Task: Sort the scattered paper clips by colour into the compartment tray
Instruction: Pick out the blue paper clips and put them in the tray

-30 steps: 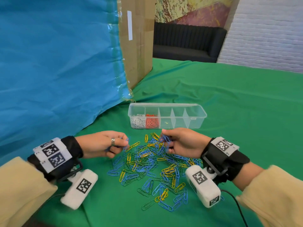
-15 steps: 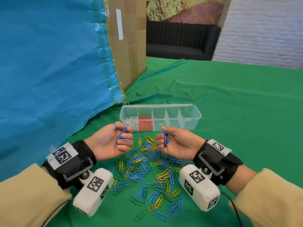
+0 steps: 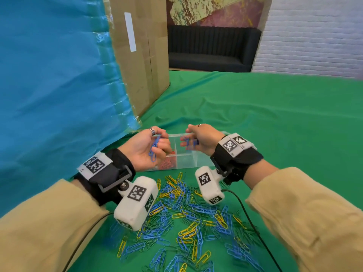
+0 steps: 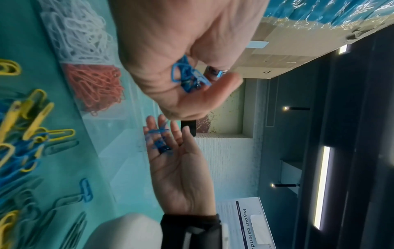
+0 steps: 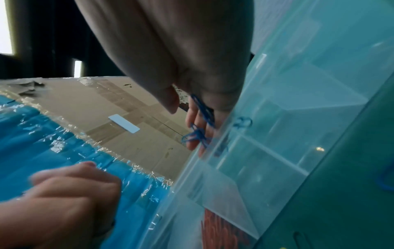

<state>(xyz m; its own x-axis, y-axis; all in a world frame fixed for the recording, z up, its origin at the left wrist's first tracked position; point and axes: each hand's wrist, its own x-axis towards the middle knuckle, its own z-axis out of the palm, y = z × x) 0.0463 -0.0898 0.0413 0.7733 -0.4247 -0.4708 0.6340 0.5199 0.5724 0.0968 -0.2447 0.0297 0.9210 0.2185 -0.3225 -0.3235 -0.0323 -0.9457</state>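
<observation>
Head: both hands point(image 3: 145, 152) point(image 3: 202, 140) over tray point(image 3: 184, 160) rim.

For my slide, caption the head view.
Both hands, left and right, hold blue paper clips over the clear plastic compartment tray.

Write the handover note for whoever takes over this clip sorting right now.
Left hand: grips a bunch of blue clips, raised by the tray's left end.
Right hand: fingers spread over the compartment tray, its blue clips lying loose on them, apparently being let go.
Done: white clips fill the end compartment, red clips the next one.
Left: drop both blue handfuls into a free compartment, then clear the pile on the green cloth, which holds blue, yellow and green clips.
</observation>
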